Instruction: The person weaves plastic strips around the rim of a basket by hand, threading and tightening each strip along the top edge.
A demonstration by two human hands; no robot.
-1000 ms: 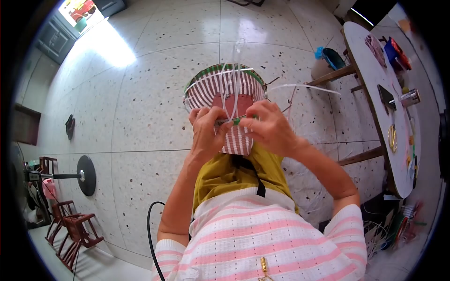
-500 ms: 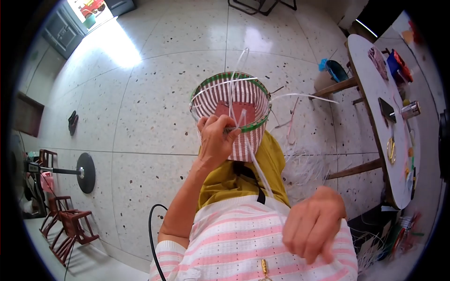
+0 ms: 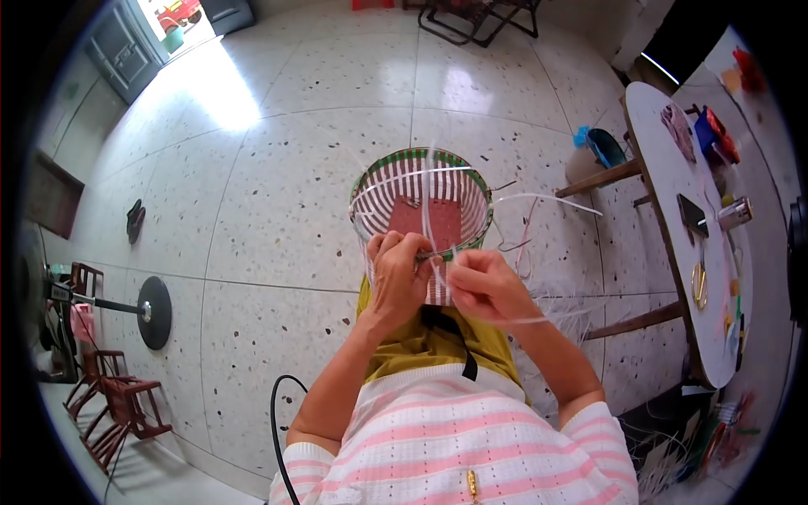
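Note:
A striped woven basket (image 3: 385,187), white and maroon with a green-banded rim, stands between my knees, its mouth facing up. My left hand (image 3: 397,273) is closed on the near part of the rim, thumb and fingers pinching it. Just right of it, my right hand (image 3: 488,282) pinches a white plastic strip (image 3: 555,318), whose tail trails off to the right. Another length of white strip (image 3: 427,189) loops up across the basket's mouth. What exactly lies under my left fingertips is hidden.
On the right stands a white table (image 3: 648,118) with scissors (image 3: 699,284), a phone (image 3: 693,215) and a metal cup (image 3: 735,213). Loose white strips (image 3: 560,316) lie on the floor beside my leg. Small wooden chairs (image 3: 126,404) and a round stand base (image 3: 155,312) are at left.
My right hand has moved from low at the right up to the basket's near rim, bringing the strip along. My left hand stays at the rim; the view has shifted slightly.

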